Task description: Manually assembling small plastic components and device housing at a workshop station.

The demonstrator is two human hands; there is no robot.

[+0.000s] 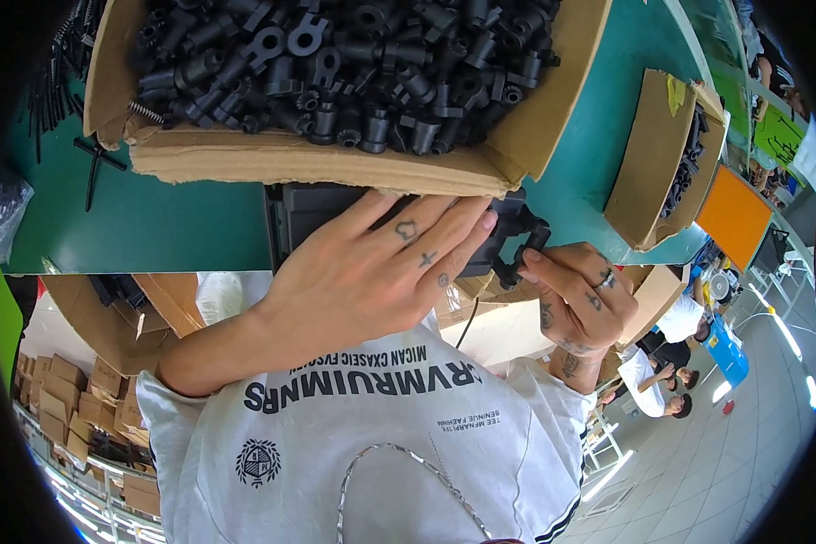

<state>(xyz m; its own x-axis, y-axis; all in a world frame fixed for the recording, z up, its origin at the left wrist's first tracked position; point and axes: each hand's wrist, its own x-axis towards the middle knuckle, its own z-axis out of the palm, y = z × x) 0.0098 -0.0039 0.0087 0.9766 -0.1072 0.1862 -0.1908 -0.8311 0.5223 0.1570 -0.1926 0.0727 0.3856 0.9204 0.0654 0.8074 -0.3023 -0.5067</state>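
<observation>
My left hand (363,263) lies flat, fingers stretched out, across a black plastic block (310,201) at the table's near edge. The hand covers most of that block. At its right end sits a black fork-shaped bracket (533,238) with an opening in it. My right hand (585,295) pinches the bracket's near arm between thumb and fingers. Whether bracket and block are joined cannot be made out. Just beyond my left fingertips stands a cardboard box (317,161), heaped with black plastic fittings (363,77); its near wall overhangs the block's far side.
A smaller cardboard box (648,163) with black parts stands to the right on the green table (154,227). Thin black rods (91,172) lie at the left. Below the table edge is an open carton (109,317). Several people (648,376) are in the background.
</observation>
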